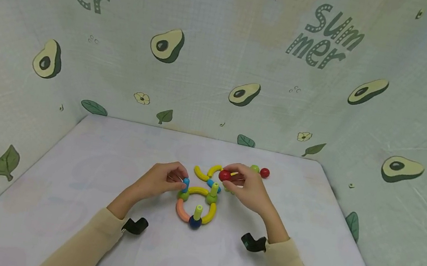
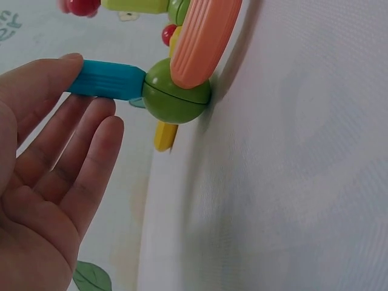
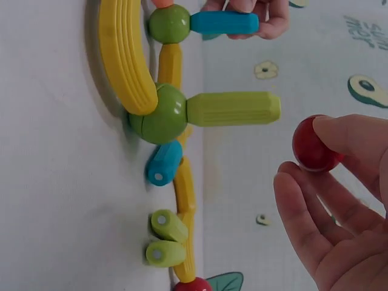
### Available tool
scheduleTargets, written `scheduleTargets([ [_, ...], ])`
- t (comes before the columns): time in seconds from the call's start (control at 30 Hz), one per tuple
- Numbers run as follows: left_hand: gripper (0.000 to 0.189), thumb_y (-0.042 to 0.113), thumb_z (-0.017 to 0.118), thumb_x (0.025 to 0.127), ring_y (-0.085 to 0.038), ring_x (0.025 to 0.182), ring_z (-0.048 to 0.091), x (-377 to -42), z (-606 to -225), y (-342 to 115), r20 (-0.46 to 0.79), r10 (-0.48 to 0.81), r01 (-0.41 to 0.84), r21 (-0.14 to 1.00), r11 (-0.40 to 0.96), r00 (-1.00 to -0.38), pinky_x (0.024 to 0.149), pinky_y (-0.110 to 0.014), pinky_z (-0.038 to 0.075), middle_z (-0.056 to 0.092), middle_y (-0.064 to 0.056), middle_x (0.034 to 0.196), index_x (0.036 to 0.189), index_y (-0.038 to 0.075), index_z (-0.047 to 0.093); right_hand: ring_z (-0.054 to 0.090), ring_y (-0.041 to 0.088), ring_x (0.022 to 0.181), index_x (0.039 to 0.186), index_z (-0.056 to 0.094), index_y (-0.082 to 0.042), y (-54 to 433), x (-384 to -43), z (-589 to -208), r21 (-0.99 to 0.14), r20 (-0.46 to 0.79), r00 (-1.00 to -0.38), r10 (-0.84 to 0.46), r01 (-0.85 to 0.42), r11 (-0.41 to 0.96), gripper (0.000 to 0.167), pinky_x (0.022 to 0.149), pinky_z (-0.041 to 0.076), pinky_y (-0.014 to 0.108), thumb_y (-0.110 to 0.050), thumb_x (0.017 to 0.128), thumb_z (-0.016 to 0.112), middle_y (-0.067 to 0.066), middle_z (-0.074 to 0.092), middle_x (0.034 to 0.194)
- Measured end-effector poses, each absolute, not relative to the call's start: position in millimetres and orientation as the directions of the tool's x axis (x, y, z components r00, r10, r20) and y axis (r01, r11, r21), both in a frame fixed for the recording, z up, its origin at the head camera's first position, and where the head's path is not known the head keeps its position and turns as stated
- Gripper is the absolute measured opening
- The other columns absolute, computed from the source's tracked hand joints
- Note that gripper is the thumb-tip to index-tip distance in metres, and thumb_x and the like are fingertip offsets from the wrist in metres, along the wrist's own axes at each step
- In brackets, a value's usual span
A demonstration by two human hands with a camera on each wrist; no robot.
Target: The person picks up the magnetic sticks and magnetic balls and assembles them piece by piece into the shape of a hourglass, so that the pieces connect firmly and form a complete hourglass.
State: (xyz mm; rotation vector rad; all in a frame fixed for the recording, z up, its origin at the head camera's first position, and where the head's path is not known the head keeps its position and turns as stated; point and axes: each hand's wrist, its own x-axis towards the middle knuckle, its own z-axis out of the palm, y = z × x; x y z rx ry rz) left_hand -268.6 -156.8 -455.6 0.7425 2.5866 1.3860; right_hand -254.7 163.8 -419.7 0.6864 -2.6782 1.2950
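A ring of curved rods lies on the table, with a salmon rod (image 1: 182, 211) at left and a yellow rod (image 1: 209, 214) at right, joined by balls. My left hand (image 1: 158, 180) pinches the top of a blue rod (image 2: 106, 80) that stands upright on the left green ball (image 2: 176, 94). Between thumb and fingers, my right hand (image 1: 248, 189) holds a red ball (image 3: 315, 145) in the air. It is near the tip of a light green rod (image 3: 233, 109) upright on the right green ball (image 3: 163, 113). Another light green rod (image 1: 198, 212) rises from the navy ball (image 1: 195, 222) in front.
Behind the ring lie loose yellow curved rods (image 1: 202, 174), a blue rod (image 3: 165, 162) and two light green rods (image 3: 167, 253). Farther back, past my right hand, are a second red ball (image 1: 264, 173) and a light green ball (image 1: 254, 168). Printed cloth walls (image 1: 201, 103) surround the table.
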Motion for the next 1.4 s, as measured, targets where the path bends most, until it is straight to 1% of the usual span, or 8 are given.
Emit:
scheduleTargets([
  [0.17, 0.022, 0.021, 0.082, 0.096, -0.012, 0.099, 0.071, -268, -456, -155, 0.128, 0.473, 0.367, 0.810, 0.458, -0.872, 0.090, -0.032, 0.059, 0.073, 0.007, 0.105, 0.114, 0.022, 0.070, 0.074, 0.017, 0.105, 0.130, 0.069, -0.014, 157, -252, -422, -0.743, 0.264, -0.891, -0.369, -0.432, 0.511, 0.036, 0.093, 0.061, 0.035, -0.011, 0.096, 0.080, 0.001, 0.071, 0.126],
  [0.4, 0.022, 0.022, 0.083, 0.095, -0.012, 0.097, 0.071, -268, -456, -154, 0.136, 0.465, 0.370, 0.807, 0.460, -0.875, 0.086, -0.030, 0.059, 0.073, 0.007, 0.104, 0.113, 0.022, 0.070, 0.074, 0.017, 0.103, 0.129, 0.069, -0.013, 152, -252, -423, -0.744, 0.269, -0.879, -0.394, -0.450, 0.494, 0.035, 0.092, 0.061, 0.032, -0.010, 0.096, 0.081, 0.000, 0.072, 0.123],
  [0.63, 0.021, 0.023, 0.082, 0.096, -0.013, 0.097, 0.070, -267, -454, -155, 0.136, 0.452, 0.364, 0.806, 0.467, -0.882, 0.088, -0.032, 0.059, 0.073, 0.008, 0.103, 0.113, 0.023, 0.070, 0.073, 0.016, 0.101, 0.128, 0.070, -0.014, 146, -252, -425, -0.724, 0.272, -0.870, -0.412, -0.467, 0.508, 0.036, 0.093, 0.061, 0.036, -0.009, 0.094, 0.082, -0.001, 0.072, 0.122],
  [0.87, 0.020, 0.024, 0.081, 0.097, -0.012, 0.097, 0.070, -266, -455, -155, 0.130, 0.450, 0.358, 0.807, 0.470, -0.883, 0.088, -0.032, 0.059, 0.074, 0.008, 0.104, 0.114, 0.022, 0.070, 0.072, 0.013, 0.100, 0.128, 0.070, -0.013, 143, -251, -426, -0.739, 0.260, -0.868, -0.424, -0.461, 0.491, 0.036, 0.093, 0.061, 0.035, -0.010, 0.095, 0.082, -0.001, 0.072, 0.121],
  [1.1, 0.020, 0.021, 0.081, 0.097, -0.012, 0.096, 0.071, -265, -455, -152, 0.127, 0.451, 0.351, 0.816, 0.459, -0.884, 0.086, -0.031, 0.060, 0.074, 0.007, 0.106, 0.115, 0.023, 0.072, 0.073, 0.017, 0.103, 0.131, 0.069, -0.014, 145, -250, -425, -0.747, 0.250, -0.861, -0.443, -0.462, 0.477, 0.036, 0.094, 0.061, 0.038, -0.014, 0.097, 0.080, 0.001, 0.072, 0.124],
  [1.3, 0.020, 0.019, 0.080, 0.097, -0.010, 0.099, 0.071, -263, -454, -145, 0.153, 0.447, 0.378, 0.795, 0.474, -0.882, 0.092, -0.032, 0.060, 0.074, 0.007, 0.107, 0.116, 0.019, 0.073, 0.073, 0.018, 0.105, 0.130, 0.069, -0.016, 141, -251, -431, -0.769, 0.238, -0.873, -0.425, -0.437, 0.466, 0.033, 0.094, 0.061, 0.036, -0.016, 0.099, 0.078, -0.003, 0.073, 0.123],
  [1.4, 0.019, 0.017, 0.080, 0.098, -0.010, 0.100, 0.071, -263, -455, -141, 0.167, 0.443, 0.391, 0.784, 0.482, -0.881, 0.093, -0.031, 0.060, 0.075, 0.007, 0.107, 0.115, 0.018, 0.073, 0.073, 0.019, 0.106, 0.130, 0.068, -0.016, 137, -250, -435, -0.775, 0.242, -0.878, -0.414, -0.432, 0.462, 0.033, 0.093, 0.061, 0.039, -0.017, 0.099, 0.078, -0.003, 0.073, 0.122],
])
